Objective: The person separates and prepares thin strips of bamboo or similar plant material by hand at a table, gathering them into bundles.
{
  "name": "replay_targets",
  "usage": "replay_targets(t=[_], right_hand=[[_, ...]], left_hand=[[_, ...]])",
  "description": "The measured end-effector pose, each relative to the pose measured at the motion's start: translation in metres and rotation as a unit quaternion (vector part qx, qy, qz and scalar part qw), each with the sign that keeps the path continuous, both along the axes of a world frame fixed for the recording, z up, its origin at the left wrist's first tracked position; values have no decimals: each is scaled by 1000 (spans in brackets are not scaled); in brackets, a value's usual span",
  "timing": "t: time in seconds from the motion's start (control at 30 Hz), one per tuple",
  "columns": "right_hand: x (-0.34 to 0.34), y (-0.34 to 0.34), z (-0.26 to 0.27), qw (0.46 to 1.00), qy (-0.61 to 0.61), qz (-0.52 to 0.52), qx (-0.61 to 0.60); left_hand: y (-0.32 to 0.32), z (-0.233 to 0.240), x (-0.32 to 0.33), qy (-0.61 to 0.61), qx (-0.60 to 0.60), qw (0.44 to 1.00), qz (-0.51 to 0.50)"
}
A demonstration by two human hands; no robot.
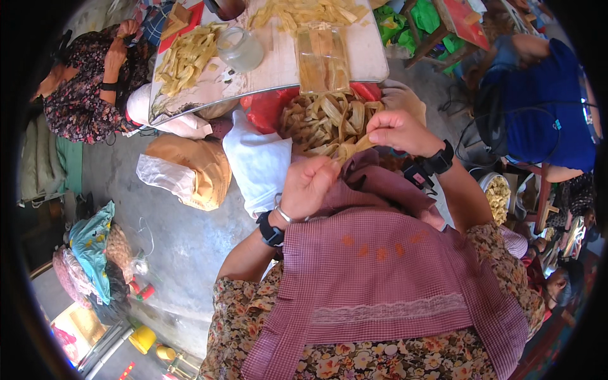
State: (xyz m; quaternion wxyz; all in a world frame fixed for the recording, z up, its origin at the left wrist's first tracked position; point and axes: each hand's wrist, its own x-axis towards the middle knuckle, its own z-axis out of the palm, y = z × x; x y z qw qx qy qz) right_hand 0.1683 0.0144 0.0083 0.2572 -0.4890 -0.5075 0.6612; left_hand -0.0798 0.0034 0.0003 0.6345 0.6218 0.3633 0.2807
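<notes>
A yellowish-brown strip of plant material [352,149], perhaps dried bamboo shoot, stretches between my two hands over my lap. My left hand [309,183] pinches its lower end, while my right hand [400,133] grips the upper end between thumb and fingers. Just beyond them a heap of similar curled strips [318,118] lies in a red plastic bag [268,107]. A clear plastic tray or sheet [323,64] with flattened strips juts over the table's near edge. Part of the heap is hidden behind my hands.
On the table [280,71] are a glass jar [240,50] and loose piles of strips [187,59] [304,14]. A paper sack [209,171] stands on the floor at left. One person [90,80] sits at left, another [541,104] at right, near a bucket of pieces [497,197].
</notes>
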Motion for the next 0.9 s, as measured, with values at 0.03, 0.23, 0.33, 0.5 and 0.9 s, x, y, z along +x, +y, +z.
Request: replay_targets(t=[0.03, 0.23, 0.33, 0.5, 0.9], right_hand=[[1, 0, 2, 999, 1, -3, -34], [-6, 3, 10, 999, 11, 4, -46], [-14, 3, 1, 999, 21, 23, -10], [-18, 5, 3, 999, 3, 35, 5], [9, 64, 6, 989, -107, -7, 98]], left_hand=[[0, -1, -2, -9, 19, 1000, -20], [28, -5, -3, -155, -297, 942, -17], [31, -7, 2, -158, -346, 923, -64], [30, -14, 8, -160, -358, 919, -33], [107, -7, 19, 14, 108, 991, 82]])
